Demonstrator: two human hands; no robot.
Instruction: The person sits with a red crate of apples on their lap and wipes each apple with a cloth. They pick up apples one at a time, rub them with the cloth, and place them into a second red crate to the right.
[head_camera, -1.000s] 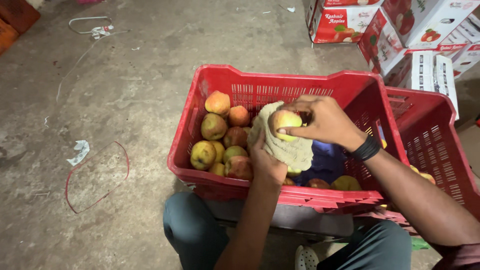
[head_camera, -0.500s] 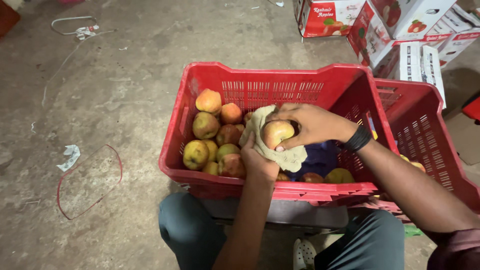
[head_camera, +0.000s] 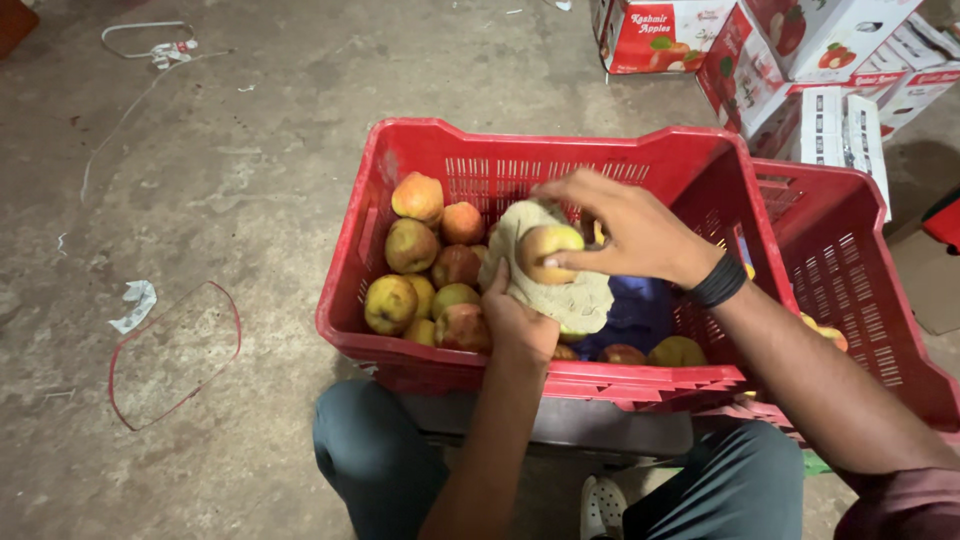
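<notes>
My left hand (head_camera: 520, 322) holds a pale cloth (head_camera: 560, 290) cupped under a yellow-red apple (head_camera: 545, 250). My right hand (head_camera: 625, 230) grips that apple from above and the right, a black band on its wrist. Both hands hover over a red plastic crate (head_camera: 560, 150). Several yellow and red apples (head_camera: 425, 265) lie piled in the crate's left half. A blue sheet (head_camera: 640, 315) and a few more apples (head_camera: 675, 350) lie in its right half.
A second red crate (head_camera: 850, 260) sits to the right, partly under the first. Printed cardboard fruit boxes (head_camera: 760, 45) stand at the back right. On the concrete floor at left lie a red wire loop (head_camera: 170, 355), paper scraps (head_camera: 135, 305) and a wire hanger (head_camera: 140, 40).
The apple has turned a little in the cloth, and my right hand's fingers have shifted over its top. The crate and the other apples have not moved.
</notes>
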